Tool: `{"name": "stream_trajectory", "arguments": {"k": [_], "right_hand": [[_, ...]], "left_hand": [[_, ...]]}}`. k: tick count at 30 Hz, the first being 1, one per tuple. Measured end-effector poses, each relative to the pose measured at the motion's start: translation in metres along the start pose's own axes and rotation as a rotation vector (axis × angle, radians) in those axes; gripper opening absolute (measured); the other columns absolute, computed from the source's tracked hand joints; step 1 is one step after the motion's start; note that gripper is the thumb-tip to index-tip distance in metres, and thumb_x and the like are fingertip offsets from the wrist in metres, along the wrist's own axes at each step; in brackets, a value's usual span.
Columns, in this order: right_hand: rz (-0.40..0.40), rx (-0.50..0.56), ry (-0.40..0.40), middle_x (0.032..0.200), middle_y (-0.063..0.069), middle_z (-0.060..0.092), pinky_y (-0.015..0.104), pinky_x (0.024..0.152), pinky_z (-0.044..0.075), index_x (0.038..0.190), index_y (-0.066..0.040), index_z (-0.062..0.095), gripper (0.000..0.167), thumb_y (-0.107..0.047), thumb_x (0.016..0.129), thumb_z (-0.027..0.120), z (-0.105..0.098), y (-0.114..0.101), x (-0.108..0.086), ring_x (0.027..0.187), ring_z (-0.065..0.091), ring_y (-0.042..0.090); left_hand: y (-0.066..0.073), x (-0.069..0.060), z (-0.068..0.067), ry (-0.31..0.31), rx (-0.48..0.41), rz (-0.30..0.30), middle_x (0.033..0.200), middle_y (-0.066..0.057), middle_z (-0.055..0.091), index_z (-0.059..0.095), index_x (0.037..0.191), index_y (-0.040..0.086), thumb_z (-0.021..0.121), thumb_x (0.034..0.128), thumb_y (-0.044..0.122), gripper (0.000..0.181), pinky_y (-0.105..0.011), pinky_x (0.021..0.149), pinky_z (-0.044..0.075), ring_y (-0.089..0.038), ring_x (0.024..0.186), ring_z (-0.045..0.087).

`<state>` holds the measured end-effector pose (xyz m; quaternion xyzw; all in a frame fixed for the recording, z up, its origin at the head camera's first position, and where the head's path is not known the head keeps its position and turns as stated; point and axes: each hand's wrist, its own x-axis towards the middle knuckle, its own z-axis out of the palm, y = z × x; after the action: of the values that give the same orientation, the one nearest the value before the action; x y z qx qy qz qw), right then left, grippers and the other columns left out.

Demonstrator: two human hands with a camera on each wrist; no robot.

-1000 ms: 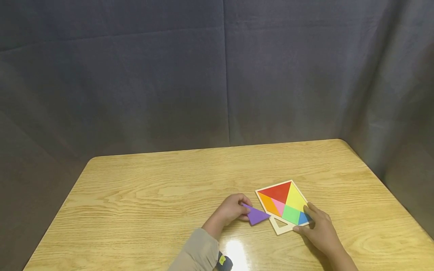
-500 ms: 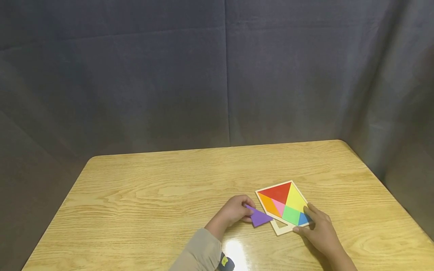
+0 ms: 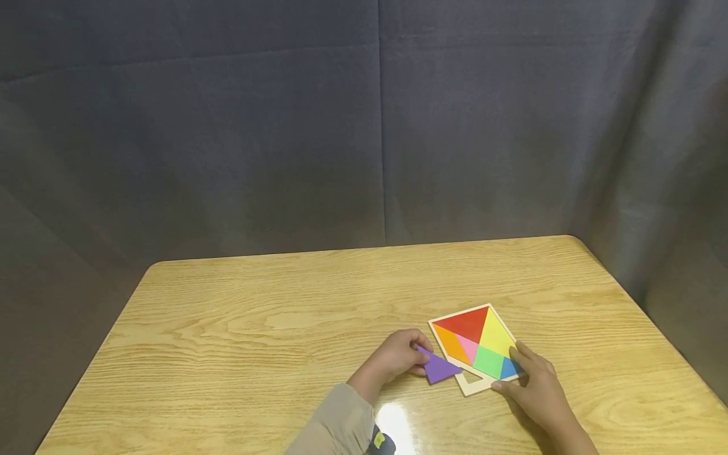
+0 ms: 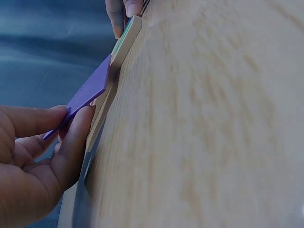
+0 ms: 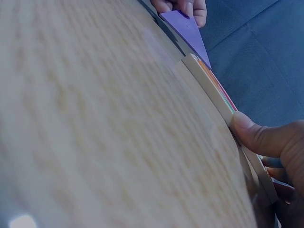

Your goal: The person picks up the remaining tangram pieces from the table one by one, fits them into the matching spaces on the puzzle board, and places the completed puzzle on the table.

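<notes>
Between thumb and fingers my left hand [image 3: 399,355] pinches a purple triangle tangram piece [image 3: 438,368]. In the left wrist view the purple piece [image 4: 91,90] is tilted above the table, its far tip over the tray's near corner. The wooden tangram tray [image 3: 467,387] holds red [image 3: 467,322], yellow [image 3: 497,333], orange [image 3: 452,344], pink [image 3: 467,347], green [image 3: 488,361] and blue [image 3: 509,368] pieces. A triangular recess near its front corner is partly covered by the purple piece. My right hand [image 3: 536,387] grips the tray's right corner, thumb on the near edge, fingers partly over blue and yellow.
The wood-grain table [image 3: 256,341] extends to both sides and behind the tray. A dark grey curtain [image 3: 284,139] hangs behind it and at its sides. A dark band with a yellow-green mark [image 3: 381,440] shows beside my left sleeve [image 3: 335,423].
My left hand has moved slightly right and toward me with the purple triangle, whose tip now covers more of the recess. The right hand and the tray have stayed nearly in place.
</notes>
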<state>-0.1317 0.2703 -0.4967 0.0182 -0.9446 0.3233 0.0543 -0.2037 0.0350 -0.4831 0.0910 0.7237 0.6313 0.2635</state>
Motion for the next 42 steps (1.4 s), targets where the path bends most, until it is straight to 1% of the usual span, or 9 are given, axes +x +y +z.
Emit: {"name": "stream_trajectory", "arguments": {"k": [11,21,26,32,42], "right_hand": [[0.006,-0.001,-0.002,0.126,0.031,0.032,0.059,0.085,0.024,0.116,0.016,0.042,0.075,-0.027,0.063,0.074,-0.001,0.000,0.000,0.109,0.026,0.048],[0.026,0.004,-0.019,0.127,0.030,0.031,0.058,0.086,0.024,0.117,0.015,0.041,0.077,-0.030,0.064,0.073,-0.001,0.001,0.001,0.111,0.025,0.048],[0.042,0.015,-0.029,0.128,0.029,0.030,0.058,0.086,0.023,0.118,0.015,0.040,0.078,-0.030,0.064,0.073,0.000,0.002,0.002,0.112,0.024,0.047],[0.046,0.018,-0.026,0.128,0.029,0.031,0.058,0.086,0.023,0.118,0.015,0.040,0.078,-0.030,0.064,0.073,-0.001,0.001,0.002,0.112,0.024,0.046],[0.045,0.029,-0.031,0.128,0.028,0.030,0.058,0.086,0.023,0.119,0.015,0.039,0.079,-0.032,0.064,0.073,-0.001,0.001,0.002,0.113,0.023,0.046]], "left_hand": [[-0.001,0.003,0.006,-0.010,0.007,0.001,0.072,-0.009,0.045,0.055,0.085,-0.004,0.052,0.0765,-0.013,0.013,-0.025,0.054,0.049,-0.014,0.060,0.053],[0.003,0.001,0.012,-0.032,0.028,0.018,0.073,-0.009,0.046,0.056,0.083,-0.004,0.053,0.0769,-0.012,0.011,-0.025,0.055,0.049,-0.015,0.060,0.054],[0.004,0.002,0.016,-0.029,0.034,0.016,0.072,-0.008,0.045,0.056,0.084,-0.004,0.054,0.0760,-0.012,0.011,-0.025,0.054,0.049,-0.013,0.060,0.053],[0.005,0.004,0.021,-0.022,0.044,0.005,0.071,-0.007,0.044,0.056,0.083,-0.004,0.054,0.0755,-0.013,0.012,-0.024,0.054,0.048,-0.012,0.057,0.051],[0.005,0.008,0.028,-0.039,0.053,0.030,0.070,-0.007,0.046,0.056,0.082,-0.003,0.054,0.0752,-0.013,0.012,-0.024,0.053,0.048,-0.012,0.056,0.050]]}}
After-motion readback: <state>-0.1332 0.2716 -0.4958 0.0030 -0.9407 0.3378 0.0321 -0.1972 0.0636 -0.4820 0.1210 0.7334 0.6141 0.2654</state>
